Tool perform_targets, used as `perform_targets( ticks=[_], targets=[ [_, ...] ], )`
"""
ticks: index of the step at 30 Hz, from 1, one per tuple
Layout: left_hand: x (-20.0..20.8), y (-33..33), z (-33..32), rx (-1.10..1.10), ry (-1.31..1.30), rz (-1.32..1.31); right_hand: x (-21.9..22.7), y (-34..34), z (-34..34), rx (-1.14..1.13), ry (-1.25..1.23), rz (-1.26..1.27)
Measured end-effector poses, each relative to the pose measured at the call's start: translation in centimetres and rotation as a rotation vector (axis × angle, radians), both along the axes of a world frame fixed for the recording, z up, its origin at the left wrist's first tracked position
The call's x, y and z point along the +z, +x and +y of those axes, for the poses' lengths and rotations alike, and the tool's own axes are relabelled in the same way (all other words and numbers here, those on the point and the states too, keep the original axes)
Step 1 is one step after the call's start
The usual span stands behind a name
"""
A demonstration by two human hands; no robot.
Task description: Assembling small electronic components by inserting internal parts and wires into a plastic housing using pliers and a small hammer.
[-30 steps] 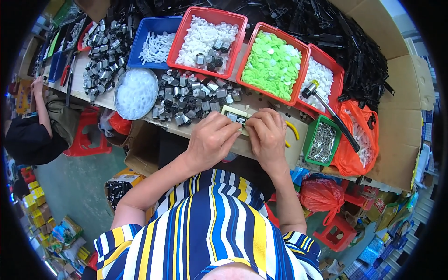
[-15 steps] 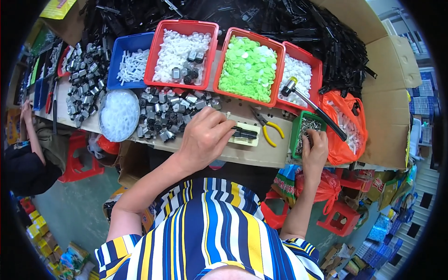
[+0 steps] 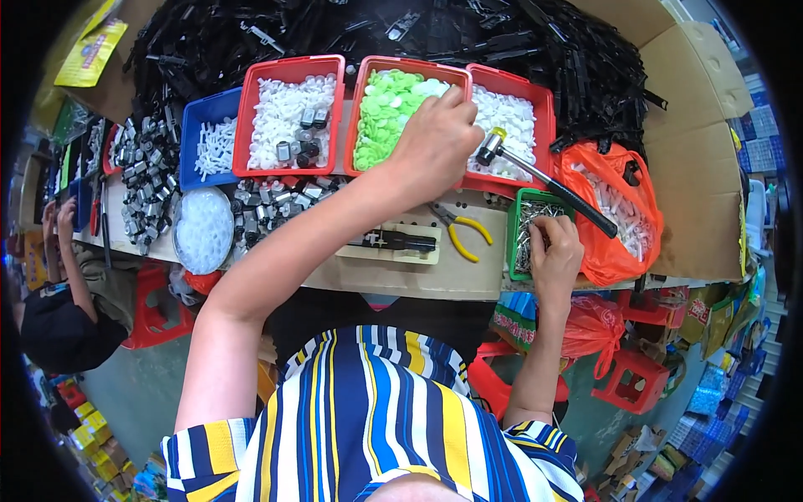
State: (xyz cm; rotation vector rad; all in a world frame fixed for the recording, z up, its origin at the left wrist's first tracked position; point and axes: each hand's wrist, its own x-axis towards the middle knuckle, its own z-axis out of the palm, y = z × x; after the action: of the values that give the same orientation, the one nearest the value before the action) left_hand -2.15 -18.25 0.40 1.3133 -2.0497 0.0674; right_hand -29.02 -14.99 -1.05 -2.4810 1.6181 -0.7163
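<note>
My left hand [image 3: 439,138] reaches across the table, over the right side of a red bin [image 3: 349,125] of green and whitish discs [image 3: 381,121]. Its fingers are bent and bunched; their tips and anything in them are hidden. My right hand [image 3: 556,251] dips into a green box [image 3: 513,243] of small metal screws or pins [image 3: 529,219], thumb and fingers curled together, the grip too small to make out. A long black part [image 3: 401,241] rests in a cream fixture block [image 3: 425,256] below my left forearm, which covers part of it.
Yellow-handled pliers [image 3: 464,238] lie beside the fixture. A hammer [image 3: 577,197] leans across a red bin of white pieces [image 3: 506,113]. Left are motor-like grey parts [image 3: 150,184] and a round tub [image 3: 203,234]. Black parts [image 3: 418,33] are heaped behind. Another person [image 3: 63,309] works far left.
My left hand has left the black part in the fixture and moved up and right to the disc bin. My right hand stays at the green box, slightly shifted. The view has moved slightly.
</note>
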Motion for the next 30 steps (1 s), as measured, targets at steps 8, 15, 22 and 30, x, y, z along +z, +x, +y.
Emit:
perform_targets(
  ticks=[8,15,22,30],
  targets=[
    [0.6,-3.2,-5.5,0.076,0.138,-0.576,-0.2,-0.8,0.0,0.021,0.009,-0.149],
    [0.2,-3.3,-5.8,0.044,0.135,-0.596,-0.1,-1.1,0.2,0.005,-0.010,-0.182],
    [-0.1,-1.6,-4.8,0.043,0.026,-0.194,0.9,-0.1,0.5,-0.053,0.056,-0.284],
    [1.6,-0.9,2.6,-0.117,0.992,1.417,2.8,5.8,1.8,0.120,0.330,-1.092]
  ],
)
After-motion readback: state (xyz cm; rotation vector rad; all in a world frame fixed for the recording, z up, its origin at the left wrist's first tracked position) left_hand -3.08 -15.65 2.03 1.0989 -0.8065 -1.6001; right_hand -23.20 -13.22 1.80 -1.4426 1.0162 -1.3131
